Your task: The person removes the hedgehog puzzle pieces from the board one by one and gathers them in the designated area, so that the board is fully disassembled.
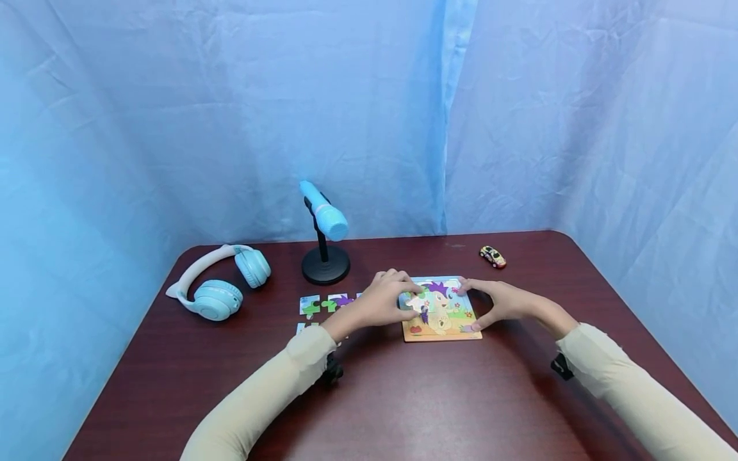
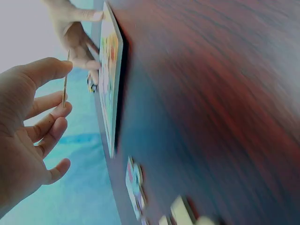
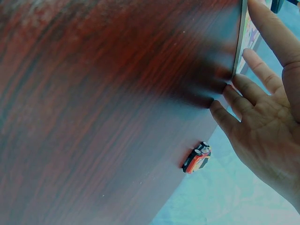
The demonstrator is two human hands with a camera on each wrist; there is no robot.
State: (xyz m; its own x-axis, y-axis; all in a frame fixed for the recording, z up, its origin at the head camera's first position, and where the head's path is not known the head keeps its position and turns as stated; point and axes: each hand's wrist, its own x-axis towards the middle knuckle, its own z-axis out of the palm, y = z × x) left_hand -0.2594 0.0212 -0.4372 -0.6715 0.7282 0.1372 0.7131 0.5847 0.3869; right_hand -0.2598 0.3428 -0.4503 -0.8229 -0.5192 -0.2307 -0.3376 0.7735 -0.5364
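Near the middle of the table lies a jigsaw puzzle board (image 1: 444, 335) with a cartoon picture of a purple-haired character. My left hand (image 1: 383, 302) is over the board's left part. It pinches a thin puzzle piece (image 2: 64, 86) between thumb and fingertips, and the left wrist view shows that piece edge-on above the board. At the board's right side, my right hand (image 1: 506, 302) has its thumb by the near corner and its fingers by the far one. Its fingers (image 3: 260, 70) look fairly straight and touch the board's edge.
Several loose puzzle pieces (image 1: 309, 305) lie left of the board, partly hidden by the left arm. Pale blue cat-ear headphones (image 1: 214, 299) rest at the back left, beside a blue microphone (image 1: 330, 221) on a black stand. A toy car (image 1: 492, 257) stands at the back right.
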